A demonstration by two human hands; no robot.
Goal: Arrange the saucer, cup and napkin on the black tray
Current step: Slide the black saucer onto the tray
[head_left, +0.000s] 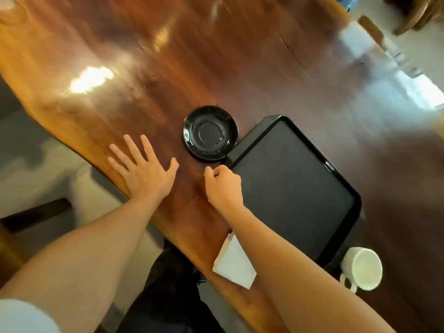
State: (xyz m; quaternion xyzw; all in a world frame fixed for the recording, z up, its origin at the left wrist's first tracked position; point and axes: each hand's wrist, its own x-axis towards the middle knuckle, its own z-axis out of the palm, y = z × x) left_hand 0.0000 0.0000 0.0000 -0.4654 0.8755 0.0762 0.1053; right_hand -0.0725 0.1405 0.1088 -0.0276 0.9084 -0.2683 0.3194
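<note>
Left hand (144,174) rests flat, fingers spread, on the worktop (149,68); right hand (224,186) is clenched, empty, beside the tray (358,203) and saucer (210,132).

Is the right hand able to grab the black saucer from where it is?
Probably yes. The right hand is curled just short of the saucer, with only bare table between them.

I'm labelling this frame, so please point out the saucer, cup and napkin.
saucer (210,133): head view, centre well.
cup (362,271): head view, inside of the bowl.
napkin (234,264): head view, middle of the folded sheet.
</note>
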